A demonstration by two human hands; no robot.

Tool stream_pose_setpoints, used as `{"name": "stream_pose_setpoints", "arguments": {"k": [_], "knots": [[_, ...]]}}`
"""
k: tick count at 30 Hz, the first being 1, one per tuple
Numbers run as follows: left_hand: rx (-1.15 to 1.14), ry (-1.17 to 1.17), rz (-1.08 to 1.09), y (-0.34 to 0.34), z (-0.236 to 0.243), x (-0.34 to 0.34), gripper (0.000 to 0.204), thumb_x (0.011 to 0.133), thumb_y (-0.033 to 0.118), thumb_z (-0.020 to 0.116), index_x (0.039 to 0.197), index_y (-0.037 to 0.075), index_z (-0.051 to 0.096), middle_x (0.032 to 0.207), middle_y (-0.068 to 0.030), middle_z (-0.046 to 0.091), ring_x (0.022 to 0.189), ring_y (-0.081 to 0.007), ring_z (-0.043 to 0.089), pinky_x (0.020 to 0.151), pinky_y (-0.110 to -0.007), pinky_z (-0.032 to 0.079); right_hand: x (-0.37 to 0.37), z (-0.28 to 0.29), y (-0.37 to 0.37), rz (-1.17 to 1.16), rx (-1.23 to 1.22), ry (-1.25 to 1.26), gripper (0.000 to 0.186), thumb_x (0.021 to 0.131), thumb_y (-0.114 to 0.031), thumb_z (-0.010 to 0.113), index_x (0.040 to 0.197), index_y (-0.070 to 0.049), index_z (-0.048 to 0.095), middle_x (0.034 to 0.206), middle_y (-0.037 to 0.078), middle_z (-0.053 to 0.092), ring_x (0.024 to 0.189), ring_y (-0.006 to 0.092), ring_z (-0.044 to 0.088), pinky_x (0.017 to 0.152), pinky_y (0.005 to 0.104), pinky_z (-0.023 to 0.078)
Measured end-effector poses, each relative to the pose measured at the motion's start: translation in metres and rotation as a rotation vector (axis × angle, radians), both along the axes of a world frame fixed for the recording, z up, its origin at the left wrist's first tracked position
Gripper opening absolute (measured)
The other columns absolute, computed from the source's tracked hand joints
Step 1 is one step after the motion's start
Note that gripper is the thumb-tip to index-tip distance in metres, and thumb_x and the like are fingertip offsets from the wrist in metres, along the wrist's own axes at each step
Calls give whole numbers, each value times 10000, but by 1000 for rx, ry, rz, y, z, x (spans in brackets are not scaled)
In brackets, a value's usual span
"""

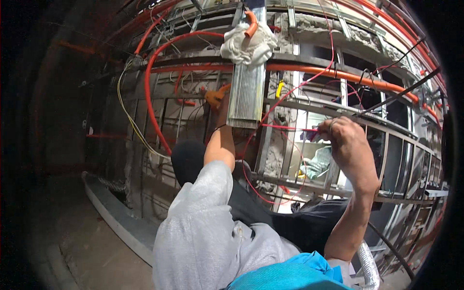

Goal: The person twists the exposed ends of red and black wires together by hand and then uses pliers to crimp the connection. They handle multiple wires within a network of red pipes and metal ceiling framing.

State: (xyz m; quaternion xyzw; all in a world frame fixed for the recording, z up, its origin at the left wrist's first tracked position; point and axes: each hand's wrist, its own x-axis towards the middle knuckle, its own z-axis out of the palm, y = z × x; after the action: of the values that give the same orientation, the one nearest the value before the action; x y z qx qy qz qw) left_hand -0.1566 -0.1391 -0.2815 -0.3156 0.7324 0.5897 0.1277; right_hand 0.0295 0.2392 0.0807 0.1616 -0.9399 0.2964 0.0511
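Wire (290, 127): red, stretched between the hands, its right part at the right fingertips.
Wire's line: nearly level, long axis running sideways from the right hand toward the left arm, to just below the metal channels' near end; which end leads cannot be told.
Right hand (344, 131): fingers curled, pinching the wire with the tips.
Left hand (223, 107): well apart from the right, at the orange tool (212, 99); partly hidden, so its grip cannot be told.
Metal channels (245, 96): stacked just right of the left hand, long axis pointing away from the body.
White cloth (249, 46): atop the channels, beyond both hands.
Green cloth (316, 163): below the right hand.
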Motion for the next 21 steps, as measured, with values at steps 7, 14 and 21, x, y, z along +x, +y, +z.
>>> {"name": "stream_pose_setpoints", "arguments": {"k": [7, 14, 21], "knots": [[-57, -24, -21, -2, 0, -12, 288, 971, 298, 653, 1017, 17, 690, 892, -146, 727, 759, -282, 742, 659, -429, 595, -5, 10, -7, -2, 38, -100, 161, 925, -77, 581, 922, -12, 729, 921, 159, 720, 928, 330, 664, 851, 432, 527], [-88, -33, -51, -2, -2, -16, 294, 966, 304, 646, 981, 13, 691, 874, -156, 720, 763, -287, 741, 673, -432, 586, -8, 8, -6, -2, 41, -85, 118, 871, -27, 630, 934, -16, 729, 930, 146, 721, 935, 324, 667, 860, 428, 533], [-120, -43, -83, 1, 0, -13, 304, 960, 309, 639, 945, 10, 692, 857, -165, 713, 768, -292, 740, 686, -435, 578, -6, 7, -7, -4, 59, -81, 124, 883, -40, 617, 934, -21, 728, 912, 152, 713, 922, 336, 660, 852, 434, 530]]}}
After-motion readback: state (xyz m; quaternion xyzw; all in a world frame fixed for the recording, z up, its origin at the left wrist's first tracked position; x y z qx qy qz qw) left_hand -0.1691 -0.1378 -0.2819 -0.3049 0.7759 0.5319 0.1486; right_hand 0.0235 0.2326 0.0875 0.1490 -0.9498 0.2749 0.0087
